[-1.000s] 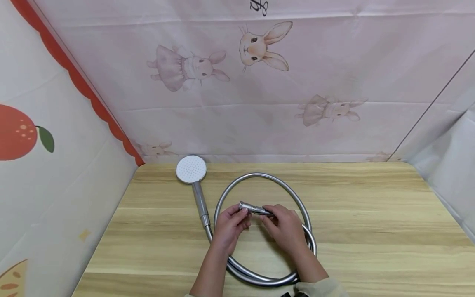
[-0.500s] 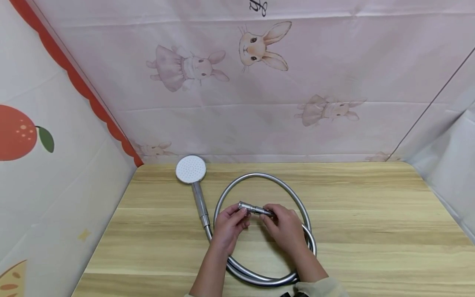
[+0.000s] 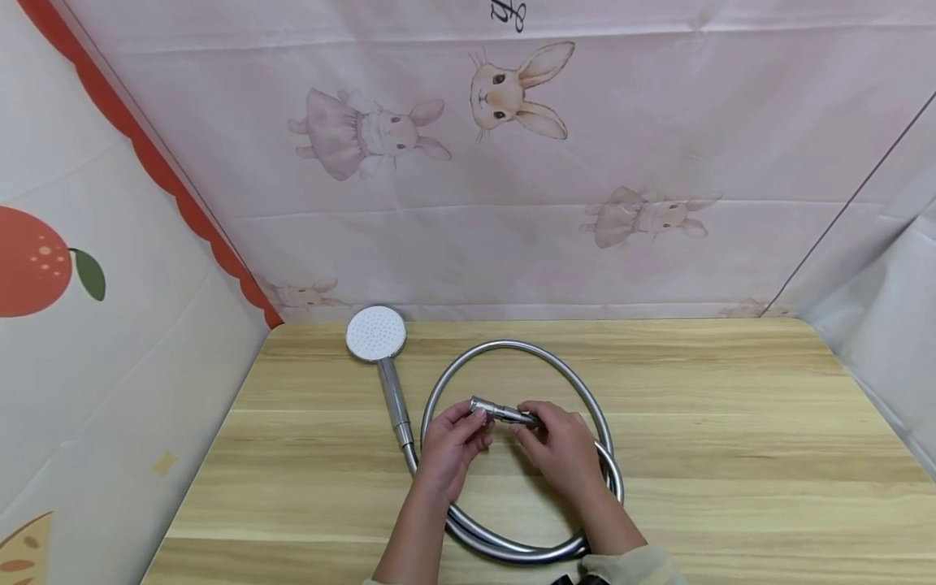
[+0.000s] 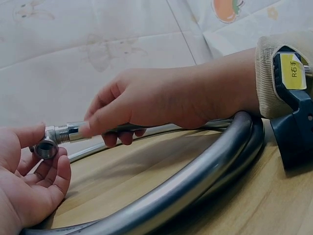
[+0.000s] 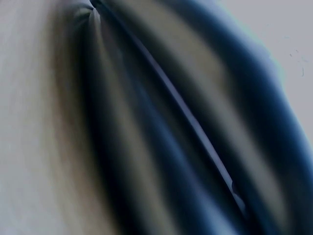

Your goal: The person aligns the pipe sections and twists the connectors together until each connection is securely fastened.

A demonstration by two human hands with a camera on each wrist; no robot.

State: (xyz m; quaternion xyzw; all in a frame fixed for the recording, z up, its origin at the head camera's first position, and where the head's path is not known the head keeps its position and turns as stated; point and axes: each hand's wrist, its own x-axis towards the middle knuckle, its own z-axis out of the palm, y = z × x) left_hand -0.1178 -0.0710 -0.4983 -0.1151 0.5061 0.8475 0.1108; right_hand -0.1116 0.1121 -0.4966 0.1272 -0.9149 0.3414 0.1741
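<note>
My left hand [image 3: 448, 455] pinches a small chrome fitting [image 4: 47, 148] between thumb and fingers. A threaded round opening on that fitting faces the left wrist camera. Its threaded stub meets the metal end nut [image 4: 75, 131] of a shower hose [image 3: 512, 344], with some thread showing between them. The fingers and thumb of my right hand [image 3: 565, 451] grip the hose at this nut. Both hands are raised above the coiled hose. A handheld shower head [image 3: 376, 334], white face up, lies to the left on the hose's other end. Only blurred dark hose strands [image 5: 161, 147] fill the right wrist view.
The coil rests on a wooden table [image 3: 731, 422] around and under both forearms. A pink rabbit-print cloth [image 3: 468, 252] hangs behind the table, and a white fruit-print cloth [image 3: 139, 349] hangs at its left. A dark wrist mount [image 4: 296, 127] sits on the right sleeve.
</note>
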